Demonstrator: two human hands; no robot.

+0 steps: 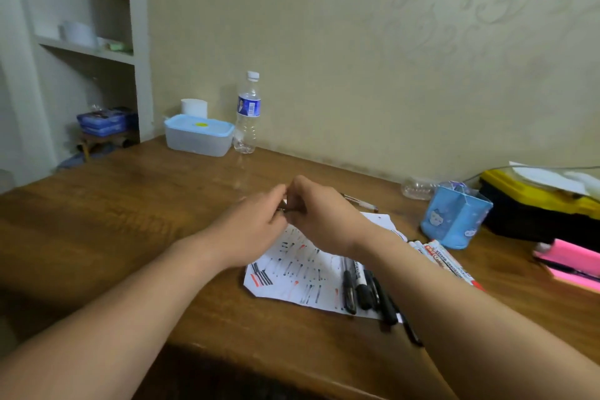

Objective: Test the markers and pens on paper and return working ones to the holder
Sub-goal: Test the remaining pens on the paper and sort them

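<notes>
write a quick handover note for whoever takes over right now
Both grips busy: left hand and right hand pinch one pen, mostly hidden, above the paper.
Done: paper is covered in black and red test strokes.
On its right edge lie black markers, white markers beside them; blue holder stands further right.
Left: test this pen, return working ones to the holder.

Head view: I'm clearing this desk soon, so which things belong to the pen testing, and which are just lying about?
Job: scribbled white paper sheet; black markers on it; white-barrelled markers; blue fabric holder; small dark pen pinched by left hand and right hand.
Lying about: clear plastic water bottle; blue-lidded plastic box; yellow-and-black case; pink box.
</notes>
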